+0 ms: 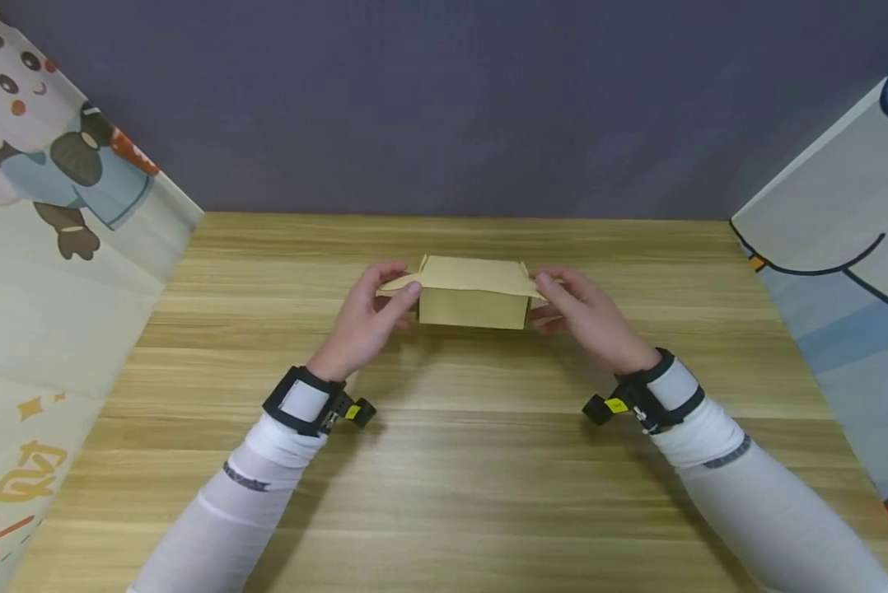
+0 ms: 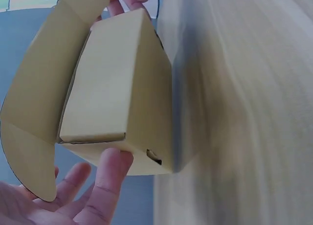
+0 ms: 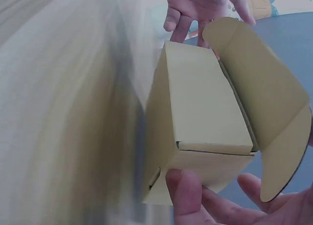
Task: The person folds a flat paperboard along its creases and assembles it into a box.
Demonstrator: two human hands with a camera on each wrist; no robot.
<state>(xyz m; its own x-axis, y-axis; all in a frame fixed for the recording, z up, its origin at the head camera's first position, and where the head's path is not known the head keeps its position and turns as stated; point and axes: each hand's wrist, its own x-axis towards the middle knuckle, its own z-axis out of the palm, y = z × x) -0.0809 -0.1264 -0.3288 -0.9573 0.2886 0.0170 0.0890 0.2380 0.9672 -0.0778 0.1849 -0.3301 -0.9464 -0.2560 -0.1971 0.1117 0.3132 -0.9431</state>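
Observation:
A small brown cardboard box (image 1: 475, 309) is near the middle of the wooden table, its lid (image 1: 477, 272) partly raised. The lid's front flap with rounded side ears sticks out toward the person. At the box's left end, the left hand (image 1: 362, 317) holds the left ear between thumb and fingers. The right hand (image 1: 588, 317) holds the other ear likewise, at the right end. In the left wrist view, one fingertip (image 2: 115, 159) touches the box's end panel; a right-hand fingertip (image 3: 183, 183) does so in the right wrist view. The box's inside is hidden.
The wooden table (image 1: 459, 478) extends around the box and under both forearms. Behind it stands a dark blue-grey wall (image 1: 459, 107). Cartoon-printed panels (image 1: 66, 329) flank the table on both sides. Each wrist wears a black strap with a small camera (image 1: 362, 412).

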